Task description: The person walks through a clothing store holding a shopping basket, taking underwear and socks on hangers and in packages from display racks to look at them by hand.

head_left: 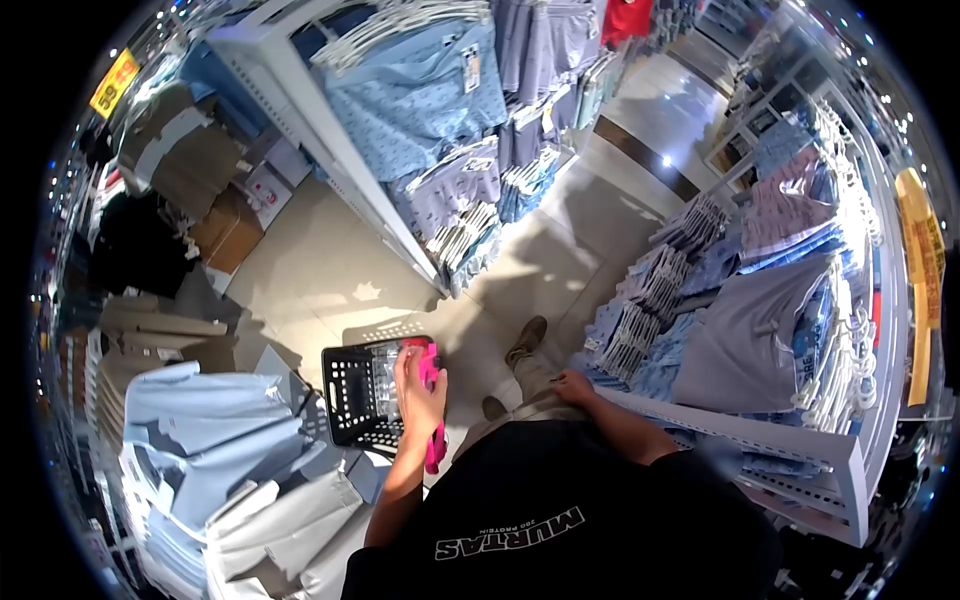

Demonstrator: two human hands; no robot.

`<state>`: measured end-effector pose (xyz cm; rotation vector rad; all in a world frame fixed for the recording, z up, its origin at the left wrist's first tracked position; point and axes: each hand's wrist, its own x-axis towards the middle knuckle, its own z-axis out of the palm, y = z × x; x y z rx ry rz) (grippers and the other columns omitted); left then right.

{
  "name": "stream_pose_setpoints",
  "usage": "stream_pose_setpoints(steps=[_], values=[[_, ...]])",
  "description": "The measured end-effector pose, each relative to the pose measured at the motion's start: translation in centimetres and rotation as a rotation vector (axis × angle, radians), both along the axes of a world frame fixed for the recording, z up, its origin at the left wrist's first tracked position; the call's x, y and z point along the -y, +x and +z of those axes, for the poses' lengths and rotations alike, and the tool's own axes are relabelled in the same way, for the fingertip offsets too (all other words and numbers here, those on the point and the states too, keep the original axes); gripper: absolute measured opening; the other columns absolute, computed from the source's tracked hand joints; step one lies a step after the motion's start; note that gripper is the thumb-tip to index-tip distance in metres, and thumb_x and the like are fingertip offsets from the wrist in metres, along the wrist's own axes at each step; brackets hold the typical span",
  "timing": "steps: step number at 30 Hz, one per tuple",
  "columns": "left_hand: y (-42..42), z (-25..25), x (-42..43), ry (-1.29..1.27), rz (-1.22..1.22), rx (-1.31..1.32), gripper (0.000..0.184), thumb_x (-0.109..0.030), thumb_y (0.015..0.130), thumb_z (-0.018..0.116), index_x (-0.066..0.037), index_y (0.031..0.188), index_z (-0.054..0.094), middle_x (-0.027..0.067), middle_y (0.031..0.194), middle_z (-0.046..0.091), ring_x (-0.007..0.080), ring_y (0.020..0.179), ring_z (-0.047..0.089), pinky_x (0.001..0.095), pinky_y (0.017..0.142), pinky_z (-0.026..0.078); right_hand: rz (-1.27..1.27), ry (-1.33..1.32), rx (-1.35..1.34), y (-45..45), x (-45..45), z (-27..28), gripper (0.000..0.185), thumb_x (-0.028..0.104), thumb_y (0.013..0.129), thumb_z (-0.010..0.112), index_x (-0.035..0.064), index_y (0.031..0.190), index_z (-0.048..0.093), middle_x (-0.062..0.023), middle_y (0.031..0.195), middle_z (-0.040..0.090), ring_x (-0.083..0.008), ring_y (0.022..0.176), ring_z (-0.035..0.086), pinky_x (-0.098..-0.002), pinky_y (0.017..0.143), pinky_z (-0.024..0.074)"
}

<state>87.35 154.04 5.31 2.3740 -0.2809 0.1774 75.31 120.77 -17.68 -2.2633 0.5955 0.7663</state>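
My left hand (pixel 418 395) is closed around the bright pink handle (pixel 436 455) of a black shopping basket (pixel 345 432). The basket has a grid of holes in its walls and hangs at my left side. Inside it are clear plastic items (pixel 383 375), partly covered by my fingers; their kind is hard to make out. Beside my right thigh hangs my right hand (pixel 573 387), its fingers curled in, with nothing visible in them. It is close to the front edge of a white clothing rack (pixel 720 432).
On the right, grey and blue garments (pixel 750 335) hang on white hangers. A white rack ahead carries light blue patterned shorts (pixel 420 105). Blue shirts (pixel 205 430) and beige ones hang on the left, near a cardboard box (pixel 226 232). A tiled aisle (pixel 600 210) runs ahead between the racks.
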Motion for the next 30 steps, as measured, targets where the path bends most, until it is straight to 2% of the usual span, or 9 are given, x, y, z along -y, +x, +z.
stream_pose_setpoints(steps=[4,7,9,15,16,23,26,27,30], values=[[4.5,-1.0,1.6,0.123,-0.038,-0.118,0.037,-0.023,0.086,0.07,-0.001,0.116,0.066,0.0215,0.131,0.054,0.0356,0.119,0.055,0.0396,0.101,0.044,0.054,-0.039,-0.041,4.8,0.8,-1.5,0.044,0.033,0.077,0.065,0.0116,0.116,0.068,-0.014,0.117,0.067,-0.0302,0.112,0.062,-0.0409,0.098,0.0479],[6.9,1.0,3.3,0.002,-0.055,-0.628,0.039,-0.025,0.086,0.071,-0.001,0.116,0.064,0.0194,0.114,0.066,0.0322,0.107,0.064,0.0387,0.093,0.049,-0.013,-0.001,-0.037,9.1,2.0,-0.8,0.045,0.035,0.078,0.065,0.0112,0.116,0.067,-0.0125,0.118,0.067,-0.0291,0.114,0.062,-0.0416,0.098,0.0482],[7.8,-4.2,1.4,0.053,-0.136,-0.647,0.043,-0.032,0.087,0.07,-0.001,0.117,0.063,0.0178,0.103,0.07,0.0314,0.095,0.069,0.0383,0.085,0.053,-0.063,0.066,-0.026,12.5,3.8,0.2,0.044,0.036,0.078,0.067,0.0108,0.115,0.067,-0.0122,0.117,0.068,-0.0289,0.114,0.062,-0.0416,0.097,0.0488],[10.8,-6.2,3.1,0.025,-0.242,-0.863,0.048,-0.033,0.086,0.072,0.001,0.118,0.062,0.0195,0.101,0.071,0.0278,0.092,0.07,0.0352,0.082,0.054,-0.113,0.127,0.1,20.8,9.2,-0.1,0.039,0.033,0.079,0.066,0.0108,0.11,0.068,-0.016,0.106,0.07,-0.033,0.105,0.065,-0.041,0.093,0.0504],[11.2,-7.0,3.1,0.026,-0.205,-0.872,0.044,-0.031,0.086,0.073,0.004,0.112,0.064,0.0161,0.097,0.073,0.0202,0.088,0.07,0.0303,0.078,0.053,-0.16,0.133,0.123,21.8,10.1,-0.1,0.039,0.033,0.079,0.066,0.0103,0.11,0.068,-0.0162,0.106,0.07,-0.0334,0.105,0.065,-0.0414,0.093,0.0505],[17.9,-24.2,-3.5,-0.076,-0.302,-1.167,0.044,-0.042,0.09,0.062,0.0,0.098,0.071,0.0088,0.083,0.07,0.012,0.075,0.061,0.0311,0.069,0.048,-0.355,0.105,0.211,21.7,16.1,-3.9,0.034,0.03,0.078,0.064,0.0072,0.103,0.068,-0.0171,0.101,0.07,-0.0361,0.1,0.065,-0.0437,0.087,0.0518],[22.0,-24.8,0.6,0.606,-0.533,-0.78,0.04,-0.037,0.092,0.055,0.0,0.091,0.069,0.0113,0.073,0.065,0.0151,0.075,0.06,0.0334,0.07,0.047,-0.446,0.105,0.633,18.2,17.4,-8.9,0.029,0.029,0.079,0.067,0.0072,0.098,0.068,-0.0165,0.095,0.07,-0.0352,0.095,0.066,-0.0432,0.084,0.0525],[23.3,-25.1,2.1,0.798,-0.562,-0.712,0.038,-0.035,0.091,0.055,0.0,0.089,0.069,0.0117,0.072,0.064,0.0158,0.075,0.06,0.034,0.07,0.047,-0.495,0.084,0.498,17.7,18.0,-6.8,0.029,0.029,0.078,0.068,0.0072,0.098,0.068,-0.0166,0.096,0.07,-0.0348,0.095,0.066,-0.0428,0.084,0.0525],[27.7,-23.7,9.6,0.388,-0.548,-0.533,0.023,-0.021,0.089,0.061,0.001,0.088,0.07,0.0149,0.084,0.072,0.0254,0.077,0.067,0.039,0.07,0.05,-0.628,0.052,0.187,16.2,18.9,-3.1,0.032,0.028,0.075,0.07,0.0062,0.099,0.069,-0.0174,0.099,0.069,-0.0344,0.096,0.066,-0.0421,0.084,0.0523]])
